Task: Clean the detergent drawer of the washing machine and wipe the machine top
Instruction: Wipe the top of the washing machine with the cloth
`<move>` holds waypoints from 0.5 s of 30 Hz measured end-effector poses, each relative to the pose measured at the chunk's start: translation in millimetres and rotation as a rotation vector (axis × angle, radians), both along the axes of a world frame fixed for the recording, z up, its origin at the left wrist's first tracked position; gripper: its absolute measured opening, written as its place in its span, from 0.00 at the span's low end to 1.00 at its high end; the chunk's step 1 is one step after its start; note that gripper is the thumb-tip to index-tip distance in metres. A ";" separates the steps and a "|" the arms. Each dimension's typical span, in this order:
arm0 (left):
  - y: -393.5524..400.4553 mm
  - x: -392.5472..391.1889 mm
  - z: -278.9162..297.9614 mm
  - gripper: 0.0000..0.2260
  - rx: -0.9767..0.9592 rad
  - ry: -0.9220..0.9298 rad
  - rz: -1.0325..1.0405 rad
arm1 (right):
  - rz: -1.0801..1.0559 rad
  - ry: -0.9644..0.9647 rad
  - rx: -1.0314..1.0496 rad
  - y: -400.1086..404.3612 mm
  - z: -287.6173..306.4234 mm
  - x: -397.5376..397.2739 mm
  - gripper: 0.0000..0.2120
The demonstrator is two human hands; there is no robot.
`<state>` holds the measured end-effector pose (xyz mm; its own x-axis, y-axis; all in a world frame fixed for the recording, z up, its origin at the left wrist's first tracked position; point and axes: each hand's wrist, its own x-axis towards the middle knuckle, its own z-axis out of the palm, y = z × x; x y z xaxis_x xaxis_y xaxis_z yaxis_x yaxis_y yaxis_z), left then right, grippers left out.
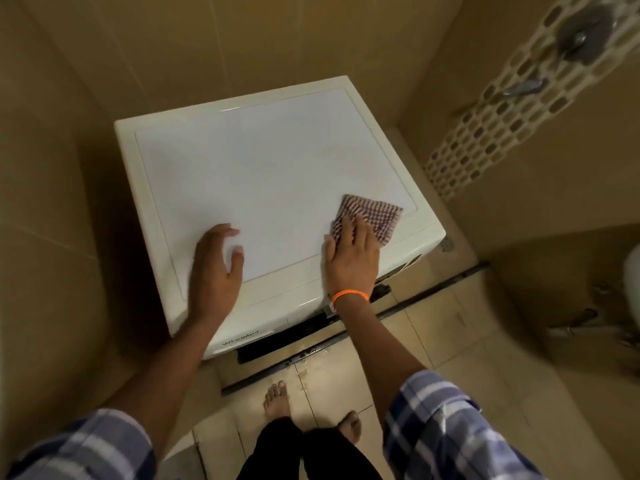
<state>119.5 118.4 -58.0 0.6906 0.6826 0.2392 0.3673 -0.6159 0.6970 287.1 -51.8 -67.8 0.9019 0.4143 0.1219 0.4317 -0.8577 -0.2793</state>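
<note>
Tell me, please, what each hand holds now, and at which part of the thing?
The right hand presses the checked cloth flat on the machine top, fingers on its near-left part. The left hand holds nothing.

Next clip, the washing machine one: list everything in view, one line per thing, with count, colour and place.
washing machine: one, white, set in a tiled corner, seen from above
cloth: one, red-and-white checked, on the machine top near its front right corner
tiled walls: beige, behind and beside the machine
mosaic strip: one, brown and cream, running down the right wall
metal fittings: grey, on the mosaic strip, blurred
floor tiles: beige, wet patch in front of the machine
wristband: one, orange, right wrist
feet: two, bare, on the floor
left hand: spread on the machine top
right hand: pressing flat on the cloth
</note>
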 end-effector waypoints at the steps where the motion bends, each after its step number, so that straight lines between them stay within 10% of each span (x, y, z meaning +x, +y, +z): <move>1: -14.3 2.9 1.1 0.11 -0.076 -0.023 -0.002 | 0.050 -0.029 -0.010 -0.7 2.9 -10.8 0.24; 7: -86.1 27.5 22.8 0.12 -0.573 -0.067 -0.002 | 0.187 -0.048 0.052 -0.3 20.0 -52.0 0.21; 15: -103.5 43.4 54.4 0.27 -1.073 -0.124 0.032 | -0.337 0.818 0.870 3.8 64.1 -27.6 0.26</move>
